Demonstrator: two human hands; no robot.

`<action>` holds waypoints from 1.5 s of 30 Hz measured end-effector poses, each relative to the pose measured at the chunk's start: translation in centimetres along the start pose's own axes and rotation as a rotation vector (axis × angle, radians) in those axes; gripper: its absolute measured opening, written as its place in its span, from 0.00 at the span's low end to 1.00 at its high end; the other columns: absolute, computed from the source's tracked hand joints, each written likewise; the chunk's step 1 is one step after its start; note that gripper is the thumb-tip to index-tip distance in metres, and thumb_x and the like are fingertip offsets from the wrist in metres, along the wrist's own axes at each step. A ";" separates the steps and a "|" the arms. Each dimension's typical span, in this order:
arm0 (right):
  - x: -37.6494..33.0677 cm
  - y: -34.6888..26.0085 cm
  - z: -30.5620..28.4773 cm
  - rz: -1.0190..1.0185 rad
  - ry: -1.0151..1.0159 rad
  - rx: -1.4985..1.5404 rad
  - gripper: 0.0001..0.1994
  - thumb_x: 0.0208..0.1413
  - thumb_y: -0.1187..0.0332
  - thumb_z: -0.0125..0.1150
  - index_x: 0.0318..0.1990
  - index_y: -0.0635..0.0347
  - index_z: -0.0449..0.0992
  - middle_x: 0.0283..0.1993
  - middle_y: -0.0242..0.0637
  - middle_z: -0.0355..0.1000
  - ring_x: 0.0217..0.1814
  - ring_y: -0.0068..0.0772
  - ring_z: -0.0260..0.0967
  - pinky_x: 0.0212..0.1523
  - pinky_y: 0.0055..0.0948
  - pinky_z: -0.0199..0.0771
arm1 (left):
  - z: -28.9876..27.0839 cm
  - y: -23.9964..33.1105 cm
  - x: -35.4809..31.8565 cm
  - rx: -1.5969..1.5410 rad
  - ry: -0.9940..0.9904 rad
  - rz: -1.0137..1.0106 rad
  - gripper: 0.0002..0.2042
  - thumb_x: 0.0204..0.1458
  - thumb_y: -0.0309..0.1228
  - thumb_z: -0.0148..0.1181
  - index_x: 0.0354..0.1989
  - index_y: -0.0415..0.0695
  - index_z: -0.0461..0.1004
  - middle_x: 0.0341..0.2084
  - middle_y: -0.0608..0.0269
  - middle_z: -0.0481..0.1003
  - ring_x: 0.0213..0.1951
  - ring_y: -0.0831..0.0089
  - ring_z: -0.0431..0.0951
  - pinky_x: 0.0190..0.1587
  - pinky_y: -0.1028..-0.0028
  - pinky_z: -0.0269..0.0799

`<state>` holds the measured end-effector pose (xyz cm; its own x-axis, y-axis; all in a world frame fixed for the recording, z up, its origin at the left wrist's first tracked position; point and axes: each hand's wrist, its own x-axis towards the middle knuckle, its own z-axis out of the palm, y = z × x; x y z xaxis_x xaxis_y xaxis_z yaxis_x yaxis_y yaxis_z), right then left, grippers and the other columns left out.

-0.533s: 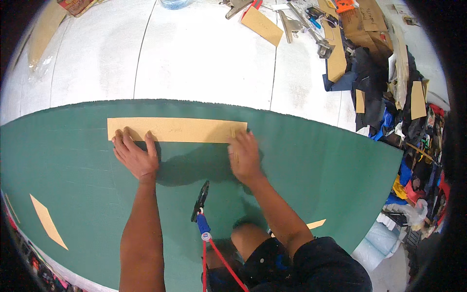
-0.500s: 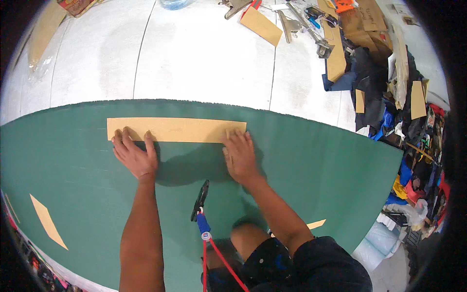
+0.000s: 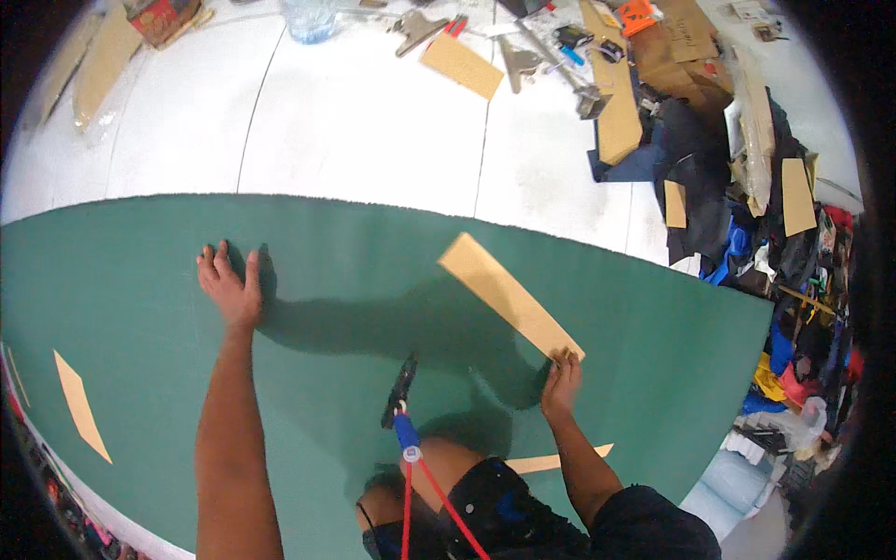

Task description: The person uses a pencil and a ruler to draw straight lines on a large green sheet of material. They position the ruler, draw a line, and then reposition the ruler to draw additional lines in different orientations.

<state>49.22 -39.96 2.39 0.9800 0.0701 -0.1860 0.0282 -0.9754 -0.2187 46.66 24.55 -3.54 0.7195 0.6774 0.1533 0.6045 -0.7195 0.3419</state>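
Observation:
A long tan cardboard strip (image 3: 513,296) is gripped at its lower right end by my right hand (image 3: 562,385), fingers closed on the edge. The strip slants from upper left to lower right above the green sheet (image 3: 373,252); a shadow lies under it. My left hand (image 3: 231,285) rests on the sheet at the left, fingers apart, with nothing in it. Faint pale lines run along the sheet near that hand.
A black object (image 3: 399,392) on a red cord hangs in front of me. Other tan card pieces (image 3: 82,406) lie on the sheet. Beyond it, the white floor (image 3: 364,131) holds metal clamps (image 3: 417,31) and a card piece. Cloth scraps (image 3: 691,149) and clutter crowd the right.
The strip has left its level place across the sheet and turned diagonal, carried right and nearer by my right hand. My left hand has come off it and shifted left.

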 end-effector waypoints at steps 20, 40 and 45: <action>-0.3 4.8 4.4 0.193 0.198 0.014 0.18 0.75 0.59 0.41 0.67 0.51 0.64 0.76 0.43 0.55 0.82 0.54 0.43 0.76 0.64 0.40 | -39.0 4.8 -64.4 -0.042 0.197 -0.927 0.17 0.61 0.33 0.64 0.55 0.41 0.75 0.53 0.52 0.74 0.56 0.59 0.75 0.57 0.59 0.71; -3.8 -5.0 0.9 -0.918 -0.064 0.092 0.16 0.74 0.61 0.42 0.56 0.60 0.73 0.50 0.53 0.76 0.53 0.58 0.74 0.55 0.52 0.71 | -28.7 26.5 -119.9 -0.535 -0.339 -1.950 0.34 0.54 0.42 0.69 0.67 0.41 0.67 0.50 0.41 0.76 0.49 0.46 0.78 0.48 0.53 0.76; -11.6 -10.8 0.6 -1.484 -0.497 0.121 0.15 0.72 0.63 0.45 0.55 0.60 0.75 0.53 0.53 0.76 0.54 0.60 0.73 0.52 0.50 0.72 | -27.6 15.4 -117.1 -0.160 -0.298 -1.649 0.36 0.54 0.43 0.70 0.68 0.40 0.65 0.55 0.39 0.74 0.55 0.45 0.75 0.56 0.53 0.73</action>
<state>37.38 -30.08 6.32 -0.0686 0.9974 -0.0223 0.8315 0.0448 -0.5537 -37.72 -61.56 9.39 -0.5555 0.5746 -0.6010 0.7004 0.7129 0.0341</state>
